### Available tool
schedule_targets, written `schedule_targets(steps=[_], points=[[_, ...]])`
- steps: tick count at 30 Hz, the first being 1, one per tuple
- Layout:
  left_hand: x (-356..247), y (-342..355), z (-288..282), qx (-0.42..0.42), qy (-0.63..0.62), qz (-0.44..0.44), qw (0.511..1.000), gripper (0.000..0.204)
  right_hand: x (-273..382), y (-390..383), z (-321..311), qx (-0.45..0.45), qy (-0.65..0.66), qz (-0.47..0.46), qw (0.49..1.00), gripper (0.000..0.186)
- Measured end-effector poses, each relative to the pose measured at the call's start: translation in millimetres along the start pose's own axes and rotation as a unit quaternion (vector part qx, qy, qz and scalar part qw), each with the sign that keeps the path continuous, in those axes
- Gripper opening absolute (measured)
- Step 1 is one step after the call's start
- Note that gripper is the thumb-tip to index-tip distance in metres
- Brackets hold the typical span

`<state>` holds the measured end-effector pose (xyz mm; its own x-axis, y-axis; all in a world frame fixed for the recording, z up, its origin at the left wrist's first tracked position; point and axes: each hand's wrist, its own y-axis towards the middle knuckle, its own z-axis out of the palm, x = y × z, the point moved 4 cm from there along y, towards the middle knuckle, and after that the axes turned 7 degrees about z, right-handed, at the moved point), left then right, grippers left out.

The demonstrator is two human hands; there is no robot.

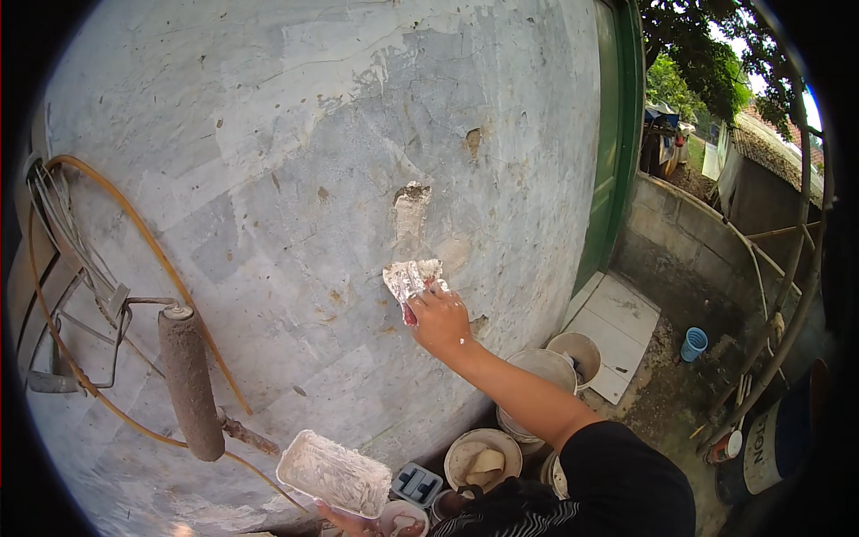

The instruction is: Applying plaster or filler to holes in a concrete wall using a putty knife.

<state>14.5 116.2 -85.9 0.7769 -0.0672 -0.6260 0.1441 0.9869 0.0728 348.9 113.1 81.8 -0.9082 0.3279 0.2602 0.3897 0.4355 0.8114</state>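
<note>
Plainly, the right hand [438, 319] is closed around the handle of a putty knife [410, 279], whose white-loaded blade lies against the grey wall [268, 179] just below a filled gouge [411, 212] at about twelve o'clock from the knuckles. The left hand [344, 519], low at six o'clock and mostly cut off by the frame edge, has its fingers curled under a flat tray of white filler [333, 473], gripping it from beneath. The likeliest trouble, as I judge it, is the wet filler sliding off the blade before it is pressed in, since the wall is upright and the blade carries a thick, uneven load; a drop would land among the buckets [546, 376] at the wall's foot, toward five o'clock from the knife. The tray looks tilted and is held only at one edge, so with attention on the wall it could tip and spill. A paint roller [190, 380] hangs against the wall at nine o'clock from the tray, with an orange hose [134, 224] looping behind it; a swing of the left elbow might knock the roller loose. Other chips, such as the one [472, 140] toward one o'clock of the gouge, remain bare, and too hard a scrape could flake the old coating around them
</note>
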Motion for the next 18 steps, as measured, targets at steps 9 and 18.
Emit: schedule_targets(steps=[9, 18], points=[[6.6, -8.5, 23.5, 0.111, -0.064, 0.014, 0.992, 0.084, -17.7, -108.4, 9.7, 0.302, 0.082, 0.061, 0.948, 0.025], [-14.0, -15.9, 51.8, 0.152, -0.050, 0.026, 0.987, 0.093, 18.2, -113.0, -51.2, 0.311, 0.635, 0.363, 0.607, 0.020]])
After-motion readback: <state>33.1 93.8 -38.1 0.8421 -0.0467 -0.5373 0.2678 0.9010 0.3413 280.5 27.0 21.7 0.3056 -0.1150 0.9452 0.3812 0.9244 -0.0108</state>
